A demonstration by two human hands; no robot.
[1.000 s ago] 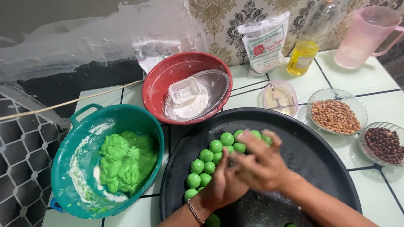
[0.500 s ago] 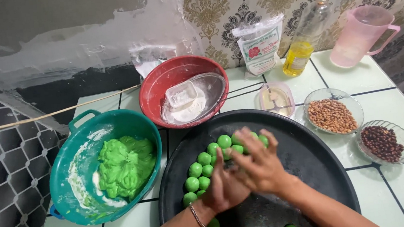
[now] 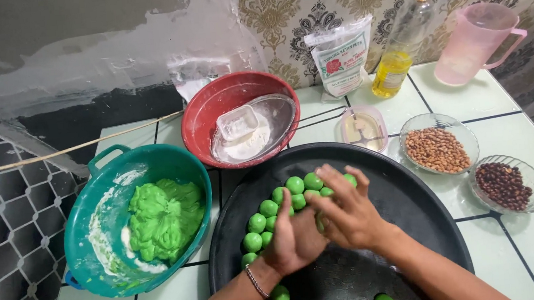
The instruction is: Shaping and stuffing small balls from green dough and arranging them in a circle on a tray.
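My left hand (image 3: pixel 294 238) and my right hand (image 3: pixel 344 209) are pressed palm to palm over a round black tray (image 3: pixel 413 201), with a green dough piece between them that is almost fully hidden. Several green dough balls (image 3: pixel 279 210) lie clustered on the tray just beyond my hands, and a few more sit near its front edge. A teal basin (image 3: pixel 99 184) at the left holds a lump of green dough (image 3: pixel 163 217).
A red bowl (image 3: pixel 212 106) with white flour and clear containers stands behind the tray. To the right are a small lidded box (image 3: pixel 363 129), a glass bowl of peanuts (image 3: pixel 437 149), a bowl of dark beans (image 3: pixel 504 184), an oil bottle (image 3: pixel 399 45), a flour bag (image 3: pixel 341 56) and a pink jug (image 3: pixel 476 41).
My hands stay pressed together over the tray, rubbing against each other and shifting slightly right; the view has tilted down a little.
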